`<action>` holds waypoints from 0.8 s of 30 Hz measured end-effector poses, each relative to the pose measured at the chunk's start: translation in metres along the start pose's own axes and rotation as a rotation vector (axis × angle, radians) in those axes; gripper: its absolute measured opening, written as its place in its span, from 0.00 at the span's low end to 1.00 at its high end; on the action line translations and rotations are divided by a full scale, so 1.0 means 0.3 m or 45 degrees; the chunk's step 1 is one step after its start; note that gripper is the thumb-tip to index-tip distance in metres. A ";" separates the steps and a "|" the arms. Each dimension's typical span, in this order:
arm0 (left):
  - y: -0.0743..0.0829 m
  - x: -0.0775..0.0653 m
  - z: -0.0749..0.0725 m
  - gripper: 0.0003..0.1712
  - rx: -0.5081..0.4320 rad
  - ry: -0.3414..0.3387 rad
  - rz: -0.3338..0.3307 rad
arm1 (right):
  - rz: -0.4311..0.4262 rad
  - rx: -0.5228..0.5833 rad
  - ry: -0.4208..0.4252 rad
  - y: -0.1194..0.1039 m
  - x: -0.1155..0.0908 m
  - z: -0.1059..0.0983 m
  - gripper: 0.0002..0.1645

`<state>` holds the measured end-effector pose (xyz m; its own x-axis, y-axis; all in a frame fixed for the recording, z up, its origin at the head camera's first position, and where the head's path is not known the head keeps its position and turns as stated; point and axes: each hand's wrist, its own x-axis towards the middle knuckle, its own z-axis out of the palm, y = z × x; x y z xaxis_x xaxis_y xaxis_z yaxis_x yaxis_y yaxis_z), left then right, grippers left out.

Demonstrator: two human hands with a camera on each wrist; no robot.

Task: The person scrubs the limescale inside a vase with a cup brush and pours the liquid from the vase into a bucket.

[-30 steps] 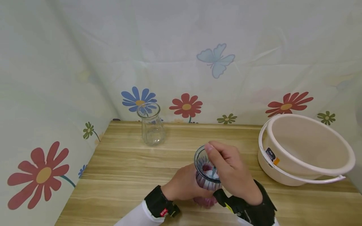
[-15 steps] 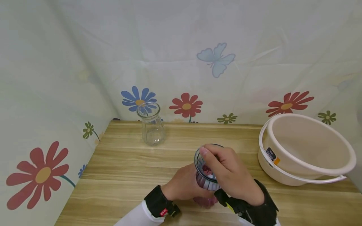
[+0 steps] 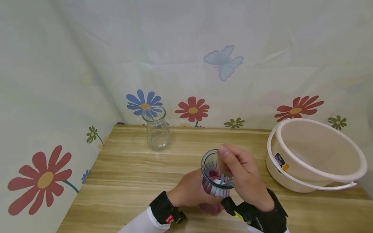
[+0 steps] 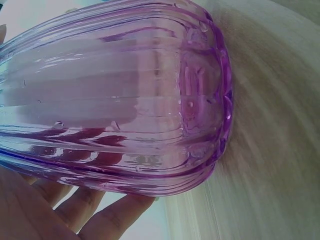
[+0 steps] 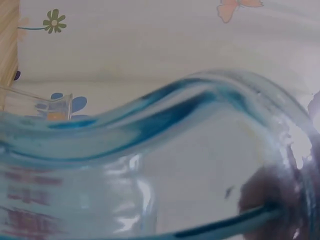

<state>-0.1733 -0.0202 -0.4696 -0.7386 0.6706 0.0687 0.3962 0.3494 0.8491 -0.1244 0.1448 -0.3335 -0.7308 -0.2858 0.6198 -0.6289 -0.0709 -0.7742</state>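
My left hand [image 3: 192, 189] wraps round a ribbed glass vase [image 3: 211, 208], blue at the rim and pink-purple towards the base. It is tilted, its mouth facing up towards the head camera. At the mouth, my right hand [image 3: 244, 174] pinches a thin blue-green handle [image 3: 223, 178] that reaches inside. A white head [image 3: 219, 182] like that of a cup brush shows at its lower end. Through the glass in the left wrist view, a pale block [image 4: 75, 85] lies along the inside wall, with left fingers [image 4: 117, 215] under the vase. The blue rim [image 5: 175, 107] fills the right wrist view.
A second, clear glass vase [image 3: 158, 134] stands upright at the back left of the wooden table [image 3: 116, 181]. On the right is a cream bucket [image 3: 297, 170] with its handle down. A flower-printed curtain [image 3: 163, 58] hangs behind and along the left.
My right hand dips down over the vase mouth, then rises back up and right, so the white head shows again. The left hand keeps its grip on the vase, almost still.
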 end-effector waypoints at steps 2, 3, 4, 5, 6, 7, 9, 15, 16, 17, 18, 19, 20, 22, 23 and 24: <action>0.001 0.003 0.002 0.40 -0.010 -0.004 0.009 | -0.002 0.033 0.013 -0.008 0.000 -0.005 0.23; 0.001 0.003 0.003 0.40 -0.008 -0.002 0.006 | -0.001 0.053 0.014 -0.012 0.000 -0.008 0.23; 0.001 0.004 0.003 0.40 -0.009 -0.001 -0.003 | -0.018 0.090 0.009 -0.014 0.001 -0.011 0.23; 0.002 0.003 0.003 0.41 -0.015 -0.002 -0.018 | -0.025 0.117 0.010 -0.018 0.004 -0.013 0.23; 0.002 0.003 0.002 0.42 -0.020 -0.002 -0.038 | -0.038 0.146 0.011 -0.022 0.008 -0.016 0.23; 0.002 0.002 0.002 0.42 -0.024 -0.002 -0.057 | -0.054 0.172 0.014 -0.024 0.013 -0.018 0.23; 0.002 0.001 0.000 0.43 -0.025 0.000 -0.091 | -0.075 0.196 0.027 -0.031 0.025 -0.021 0.24; -0.004 0.001 0.001 0.46 -0.017 0.007 -0.099 | -0.085 0.181 0.059 -0.061 0.063 -0.019 0.25; -0.005 0.002 0.002 0.46 -0.021 0.009 -0.090 | -0.077 0.170 0.059 -0.069 0.067 -0.018 0.25; -0.004 0.002 0.003 0.46 -0.018 0.009 -0.076 | -0.071 0.157 0.059 -0.077 0.072 -0.017 0.25; -0.005 0.002 0.004 0.46 -0.019 0.010 -0.064 | -0.064 0.145 0.058 -0.085 0.076 -0.016 0.25; -0.006 0.002 0.005 0.45 -0.024 0.009 -0.052 | -0.059 0.126 0.059 -0.092 0.080 -0.016 0.25; -0.006 0.002 0.006 0.45 -0.031 0.008 -0.043 | -0.050 0.106 0.063 -0.099 0.084 -0.017 0.25; -0.006 0.000 0.007 0.45 -0.040 0.006 -0.035 | -0.045 0.079 0.068 -0.110 0.092 -0.016 0.25; -0.006 0.000 0.007 0.45 -0.045 0.005 -0.035 | -0.039 0.070 0.072 -0.114 0.095 -0.017 0.25; -0.006 0.000 0.007 0.45 -0.050 0.006 -0.038 | -0.037 0.065 0.075 -0.118 0.098 -0.017 0.25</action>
<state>-0.1729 -0.0195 -0.4724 -0.7524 0.6571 0.0458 0.3524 0.3428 0.8708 -0.1248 0.1438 -0.2871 -0.7278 -0.2265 0.6473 -0.6367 -0.1278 -0.7605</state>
